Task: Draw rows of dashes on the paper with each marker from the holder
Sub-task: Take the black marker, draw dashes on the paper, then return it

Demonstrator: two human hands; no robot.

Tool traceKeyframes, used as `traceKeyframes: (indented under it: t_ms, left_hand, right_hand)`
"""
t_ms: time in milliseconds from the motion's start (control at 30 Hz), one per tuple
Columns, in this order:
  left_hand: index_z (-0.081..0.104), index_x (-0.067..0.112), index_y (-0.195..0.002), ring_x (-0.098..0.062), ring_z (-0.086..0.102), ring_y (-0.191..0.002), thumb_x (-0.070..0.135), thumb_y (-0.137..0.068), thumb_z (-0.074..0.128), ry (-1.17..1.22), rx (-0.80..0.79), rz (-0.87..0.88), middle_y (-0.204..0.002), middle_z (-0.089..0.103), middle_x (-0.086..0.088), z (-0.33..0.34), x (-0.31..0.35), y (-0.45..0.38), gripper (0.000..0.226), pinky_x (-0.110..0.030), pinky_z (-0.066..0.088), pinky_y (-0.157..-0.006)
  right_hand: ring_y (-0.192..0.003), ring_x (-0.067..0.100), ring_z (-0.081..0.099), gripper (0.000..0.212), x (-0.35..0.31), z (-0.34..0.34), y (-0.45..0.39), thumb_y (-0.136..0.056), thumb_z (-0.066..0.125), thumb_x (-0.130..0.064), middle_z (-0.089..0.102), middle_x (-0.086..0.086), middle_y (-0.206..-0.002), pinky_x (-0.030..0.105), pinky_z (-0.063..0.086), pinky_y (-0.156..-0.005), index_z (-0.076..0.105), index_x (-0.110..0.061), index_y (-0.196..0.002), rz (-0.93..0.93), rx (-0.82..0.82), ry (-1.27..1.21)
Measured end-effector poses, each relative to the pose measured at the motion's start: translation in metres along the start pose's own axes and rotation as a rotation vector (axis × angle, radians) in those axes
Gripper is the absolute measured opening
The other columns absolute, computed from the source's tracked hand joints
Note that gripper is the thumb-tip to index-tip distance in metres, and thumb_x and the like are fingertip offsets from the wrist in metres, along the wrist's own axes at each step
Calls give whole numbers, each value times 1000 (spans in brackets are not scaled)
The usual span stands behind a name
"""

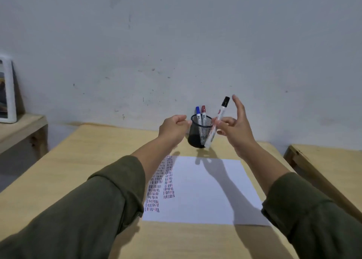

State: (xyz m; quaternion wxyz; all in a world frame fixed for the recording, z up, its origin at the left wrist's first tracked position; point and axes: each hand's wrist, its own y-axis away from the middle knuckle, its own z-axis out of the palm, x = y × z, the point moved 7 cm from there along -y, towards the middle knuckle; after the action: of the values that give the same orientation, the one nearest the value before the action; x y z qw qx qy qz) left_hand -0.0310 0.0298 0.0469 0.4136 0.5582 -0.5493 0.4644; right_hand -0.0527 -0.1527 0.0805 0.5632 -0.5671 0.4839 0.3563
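Note:
A black mesh holder [197, 133] stands at the far side of the wooden table [82, 166], with a blue-capped marker [198, 114] and a red-capped marker [203, 113] upright in it. My right hand [235, 129] pinches a capped black marker [217, 121], tilted, just in front of the holder's right side; its upper fingers are spread. Against the holder's left rim my left hand [173, 130] is curled, and I cannot tell whether it grips the rim. The white paper [205, 192] lies below, with two columns of dashes along its left side.
A white-framed picture [7, 92] leans on a low wooden shelf [21, 129] at the far left. A second wooden table [329, 160] stands to the right. The grey wall rises right behind the holder.

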Motion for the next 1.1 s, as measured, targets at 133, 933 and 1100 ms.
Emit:
traceKeyframes:
  t_ms: [133, 933, 1100]
  left_hand:
    - [46, 18, -138, -19, 46, -130, 36, -88, 58, -178, -17, 12, -142, 51, -2, 22, -1, -32, 54, -34, 37, -108]
    - [59, 22, -127, -12, 55, -120, 31, -85, 64, -136, 41, 29, -128, 63, 3, 46, -34, -88, 42, -19, 36, -90]
    - [59, 21, -126, -13, 57, -119, 29, -85, 64, -122, 47, 24, -126, 65, 0, 47, -35, -87, 41, -17, 35, -91]
  right_hand:
    - [-94, 13, 68, 80, -8, -14, -52, -86, 56, 4, 67, 16, -95, 28, 56, -75, 23, -43, -142, -95, 91, 119]
    - [-77, 14, 65, 64, 71, 32, -122, -72, 76, -7, 70, 4, -81, 5, 44, -71, 54, -31, -127, -140, -171, 557]
    - [-81, 15, 66, 64, 72, 33, -123, -73, 75, -6, 69, 5, -82, 14, 46, -81, 55, -31, -129, -132, -164, 508]
